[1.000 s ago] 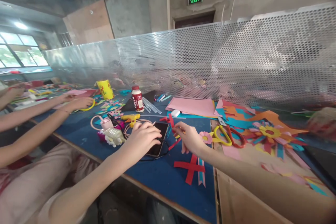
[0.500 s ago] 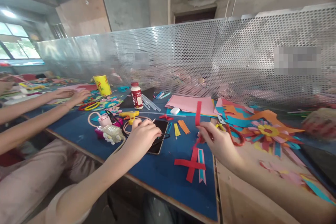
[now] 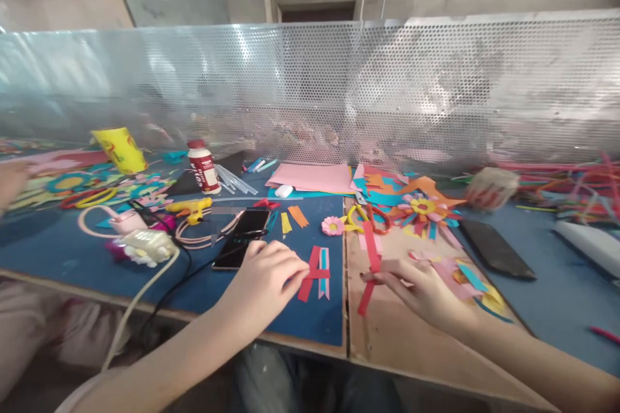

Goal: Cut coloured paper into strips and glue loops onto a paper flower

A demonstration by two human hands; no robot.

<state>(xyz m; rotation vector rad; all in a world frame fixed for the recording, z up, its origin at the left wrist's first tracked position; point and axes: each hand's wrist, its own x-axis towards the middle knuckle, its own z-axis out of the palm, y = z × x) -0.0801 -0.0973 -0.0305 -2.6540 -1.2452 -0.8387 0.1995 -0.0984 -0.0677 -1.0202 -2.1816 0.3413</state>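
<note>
Thumb + forefinger of R hand (image 3: pixel 421 287) closed on red strip (image 3: pixel 371 246). Strip held near upright w/ slight lean over brown board (image 3: pixel 387 342), lower end hanging below the grip, upper end in front of scissors (image 3: pixel 369 218). Other fingers of that hand stretched fwd, loose.

L hand (image 3: pixel 264 277) over blue mat (image 3: pixel 72 251), fingers bent, tips at left edge of crossed strips (image 3: pixel 316 266). Red + teal, flat on mat, just left of seam betw. mat and board. Pinching or only touching: can't tell.

Just beyond L hand: black phone (image 3: pixel 242 239) w/ black cable (image 3: pixel 194 271) across it. Further back: yellow glue gun (image 3: pixel 194 208), red-capped bottle (image 3: pixel 202 169), pink sheet (image 3: pixel 312 176). Small pink paper flower (image 3: pixel 332 226) near scissors, big multicolour paper flower (image 3: pixel 423 206) behind them. Second dark phone (image 3: pixel 494 248) flat on bench, right of R hand, apart from it. Perforated metal screen (image 3: pixel 339 90) along back of bench. Blurred hand of another person (image 3: pixel 12 177) at far left.
</note>
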